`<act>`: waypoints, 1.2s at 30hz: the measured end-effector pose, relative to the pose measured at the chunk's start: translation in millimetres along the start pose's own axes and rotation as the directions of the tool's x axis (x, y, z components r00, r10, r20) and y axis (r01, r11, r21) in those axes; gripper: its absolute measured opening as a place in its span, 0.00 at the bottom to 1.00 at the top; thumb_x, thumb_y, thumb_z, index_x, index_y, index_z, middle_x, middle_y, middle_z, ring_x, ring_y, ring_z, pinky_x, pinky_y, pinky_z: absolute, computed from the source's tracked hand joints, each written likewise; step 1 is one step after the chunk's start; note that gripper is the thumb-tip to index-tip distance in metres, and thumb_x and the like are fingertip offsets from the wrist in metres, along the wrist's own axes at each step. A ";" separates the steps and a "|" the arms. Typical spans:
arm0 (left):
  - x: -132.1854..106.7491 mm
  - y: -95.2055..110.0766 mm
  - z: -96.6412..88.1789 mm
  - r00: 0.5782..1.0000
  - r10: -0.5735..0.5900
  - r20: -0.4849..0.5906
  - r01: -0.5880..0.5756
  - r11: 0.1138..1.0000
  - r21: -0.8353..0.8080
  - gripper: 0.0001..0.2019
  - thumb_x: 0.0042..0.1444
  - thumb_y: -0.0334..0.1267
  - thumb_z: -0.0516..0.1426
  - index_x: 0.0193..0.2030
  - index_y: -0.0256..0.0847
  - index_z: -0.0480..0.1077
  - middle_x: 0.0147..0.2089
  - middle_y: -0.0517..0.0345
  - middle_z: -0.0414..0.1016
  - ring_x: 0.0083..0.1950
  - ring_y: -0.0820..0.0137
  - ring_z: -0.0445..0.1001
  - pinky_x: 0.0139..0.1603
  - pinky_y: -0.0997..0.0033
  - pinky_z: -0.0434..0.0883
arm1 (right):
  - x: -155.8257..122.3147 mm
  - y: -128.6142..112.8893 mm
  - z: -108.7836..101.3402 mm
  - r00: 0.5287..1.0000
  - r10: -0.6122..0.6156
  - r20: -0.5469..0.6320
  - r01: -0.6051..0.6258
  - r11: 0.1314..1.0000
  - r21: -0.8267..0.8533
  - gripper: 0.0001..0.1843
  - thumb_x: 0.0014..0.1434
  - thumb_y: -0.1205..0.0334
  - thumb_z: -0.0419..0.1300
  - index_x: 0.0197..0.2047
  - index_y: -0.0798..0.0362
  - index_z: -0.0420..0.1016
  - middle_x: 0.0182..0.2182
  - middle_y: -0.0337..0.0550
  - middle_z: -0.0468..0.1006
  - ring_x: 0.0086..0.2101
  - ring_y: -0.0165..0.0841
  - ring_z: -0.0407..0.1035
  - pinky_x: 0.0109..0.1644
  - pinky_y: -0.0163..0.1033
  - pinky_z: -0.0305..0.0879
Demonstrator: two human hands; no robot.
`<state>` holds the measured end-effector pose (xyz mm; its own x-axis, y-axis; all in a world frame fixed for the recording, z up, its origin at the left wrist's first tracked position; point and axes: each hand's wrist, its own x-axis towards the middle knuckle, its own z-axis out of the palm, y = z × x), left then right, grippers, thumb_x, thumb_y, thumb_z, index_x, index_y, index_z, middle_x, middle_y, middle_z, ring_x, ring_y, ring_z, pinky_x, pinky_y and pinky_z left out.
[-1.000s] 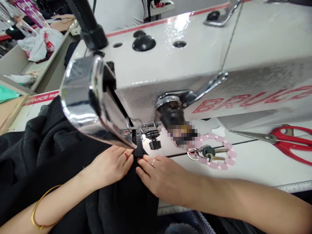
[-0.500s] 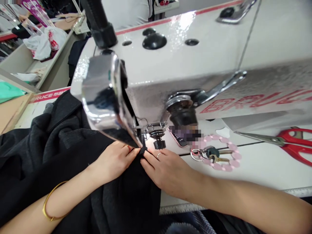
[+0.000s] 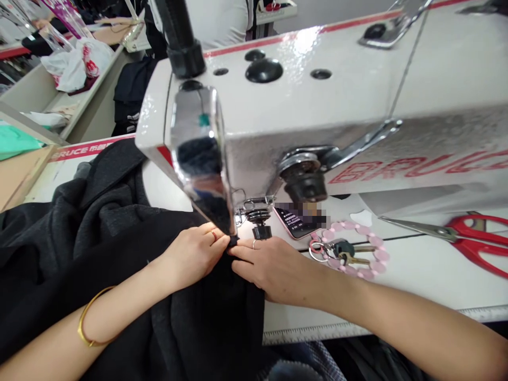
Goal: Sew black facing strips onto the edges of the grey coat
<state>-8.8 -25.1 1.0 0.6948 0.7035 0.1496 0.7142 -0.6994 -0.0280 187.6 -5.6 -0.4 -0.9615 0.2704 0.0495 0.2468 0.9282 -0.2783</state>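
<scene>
A dark garment (image 3: pixel 130 254) of black and charcoal cloth spreads over the left of the sewing table and hangs past its front edge. My left hand (image 3: pixel 194 256) is closed on the cloth just left of the needle area, fingertips pinching a folded edge. Opposite it, my right hand (image 3: pixel 270 267) grips the same edge from the right, its fingertips almost meeting the left ones. Above both hands stands the head of a white sewing machine (image 3: pixel 242 116). Its shiny face cover hides the needle and presser foot.
Right of my hands lie a phone (image 3: pixel 296 219), keys (image 3: pixel 349 254) on a pink beaded ring and red-handled scissors (image 3: pixel 472 235). A ruler strip (image 3: pixel 309 334) runs along the front edge. Plastic bags (image 3: pixel 75 63) sit in a trough at the far left. Another person's white clothing (image 3: pixel 216 24) shows behind the machine.
The view has shifted slightly, so the machine head appears farther right. Both hands stay at the needle area on the cloth, with my right fingers a little closer together.
</scene>
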 end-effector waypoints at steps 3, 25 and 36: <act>-2.4 -2.3 0.8 0.999 -0.032 -0.016 0.032 0.999 -0.025 0.12 0.58 0.31 0.44 0.36 0.37 0.68 0.37 0.53 0.73 0.38 0.70 0.71 0.30 0.76 0.71 | 2.9 -3.2 8.1 0.994 0.054 -0.097 -0.063 0.994 -0.084 0.11 0.59 0.71 0.46 0.41 0.56 0.66 0.40 0.46 0.72 0.38 0.33 0.65 0.35 0.38 0.57; 10.0 -2.4 -6.9 0.943 -0.210 0.259 0.186 0.976 0.114 0.11 0.53 0.28 0.49 0.38 0.41 0.69 0.30 0.56 0.68 0.31 0.69 0.69 0.22 0.76 0.65 | 4.5 -2.4 4.0 0.993 0.086 -0.082 -0.096 0.988 -0.124 0.09 0.59 0.72 0.47 0.35 0.54 0.67 0.36 0.42 0.72 0.33 0.31 0.65 0.32 0.37 0.54; 6.5 -2.7 -4.8 0.955 -0.171 0.243 0.153 0.984 0.092 0.13 0.54 0.28 0.48 0.45 0.40 0.67 0.49 0.53 0.70 0.48 0.67 0.68 0.35 0.75 0.71 | 12.4 -1.3 14.7 0.975 0.121 -0.187 -0.156 0.970 -0.188 0.09 0.58 0.72 0.48 0.34 0.55 0.69 0.30 0.41 0.72 0.31 0.32 0.64 0.33 0.37 0.55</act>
<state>-6.6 -19.3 6.8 0.5621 0.8218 -0.0926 0.8166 -0.5693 -0.0953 173.5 -7.2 -13.5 -0.8849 0.4236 0.1939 0.4124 0.9058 -0.0970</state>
